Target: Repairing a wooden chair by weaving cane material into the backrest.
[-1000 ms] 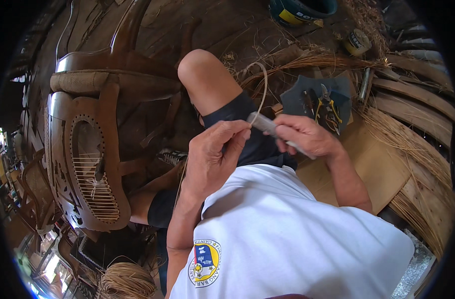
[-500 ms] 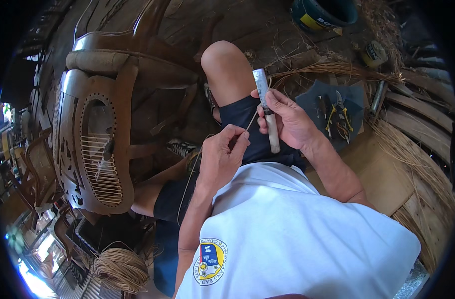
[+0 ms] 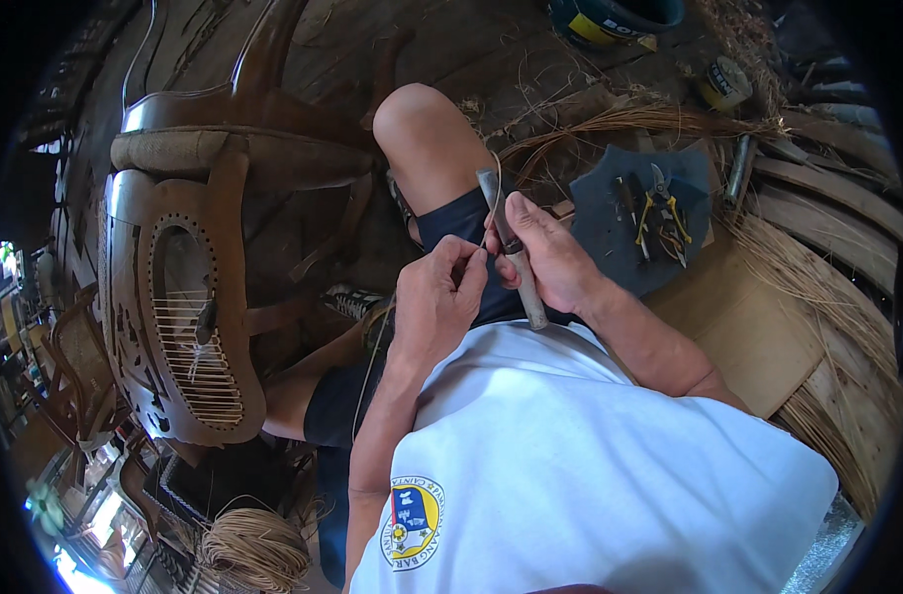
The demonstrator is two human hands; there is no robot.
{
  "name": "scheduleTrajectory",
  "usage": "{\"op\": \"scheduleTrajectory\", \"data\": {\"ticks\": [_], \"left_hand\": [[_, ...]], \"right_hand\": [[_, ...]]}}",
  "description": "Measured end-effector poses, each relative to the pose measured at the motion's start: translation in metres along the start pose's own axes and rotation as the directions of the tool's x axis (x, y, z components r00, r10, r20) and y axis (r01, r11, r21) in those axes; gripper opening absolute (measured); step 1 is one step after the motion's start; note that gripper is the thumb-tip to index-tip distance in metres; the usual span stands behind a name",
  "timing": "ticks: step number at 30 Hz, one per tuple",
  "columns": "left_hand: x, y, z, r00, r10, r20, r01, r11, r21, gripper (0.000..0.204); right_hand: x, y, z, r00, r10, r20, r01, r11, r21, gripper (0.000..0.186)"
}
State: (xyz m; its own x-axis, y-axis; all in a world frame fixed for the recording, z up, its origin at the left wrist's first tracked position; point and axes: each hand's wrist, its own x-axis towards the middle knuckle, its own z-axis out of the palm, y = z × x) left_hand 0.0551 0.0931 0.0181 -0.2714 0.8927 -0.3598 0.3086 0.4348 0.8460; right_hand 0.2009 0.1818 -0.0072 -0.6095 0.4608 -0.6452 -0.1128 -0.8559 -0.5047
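Note:
My right hand [image 3: 562,262] is wrapped round a knife [image 3: 527,289] with a pale handle and a broad, square-ended metal blade pointing away from me. My left hand [image 3: 433,302] pinches a thin rattan strand [image 3: 370,368], close beside the knife over my lap. From that pinch the strand passes up along the blade and bends over near its tip. Its other length hangs down past my left forearm. Where strand and blade meet is partly hidden by my right fingers.
At left lies a carved wooden chair [image 3: 229,327], its oval opening partly strung with strands. A rattan coil [image 3: 256,547] sits at lower left. Pliers [image 3: 659,213] and other tools rest on a dark mat [image 3: 595,198] at right. A bucket [image 3: 580,28] and a tin [image 3: 725,84] stand farther off.
The knife has come nearer to me and turned, its blade now showing darker. Both hands are closer together, and the strand's free end now curls up above the blade. The view has shifted slightly.

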Motion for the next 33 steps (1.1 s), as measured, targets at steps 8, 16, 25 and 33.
{"op": "scheduleTrajectory", "data": {"ticks": [8, 16, 25, 33], "left_hand": [[0.007, -0.009, 0.009, 0.936, 0.350, -0.039, -0.340, 0.927, 0.157, 0.007], [0.038, -0.037, -0.022, 0.860, 0.312, -0.403, -0.111, 0.886, 0.451, 0.012], [-0.015, -0.021, -0.099, 0.928, -0.028, -0.372, -0.106, 0.936, -0.334, 0.012], [-0.078, -0.045, -0.126, 0.860, -0.070, -0.506, -0.047, 0.975, -0.215, 0.013]], "right_hand": [[0.017, -0.013, -0.006, 0.983, -0.183, -0.023, 0.181, 0.980, -0.087, 0.059], [-0.054, -0.034, -0.010, 0.969, -0.146, 0.201, 0.149, 0.989, 0.000, 0.058], [0.046, 0.072, -0.290, 0.634, -0.697, -0.335, -0.307, 0.171, -0.936, 0.049], [0.047, 0.117, -0.303, 0.581, -0.601, -0.549, -0.598, 0.143, -0.789, 0.046]]}}
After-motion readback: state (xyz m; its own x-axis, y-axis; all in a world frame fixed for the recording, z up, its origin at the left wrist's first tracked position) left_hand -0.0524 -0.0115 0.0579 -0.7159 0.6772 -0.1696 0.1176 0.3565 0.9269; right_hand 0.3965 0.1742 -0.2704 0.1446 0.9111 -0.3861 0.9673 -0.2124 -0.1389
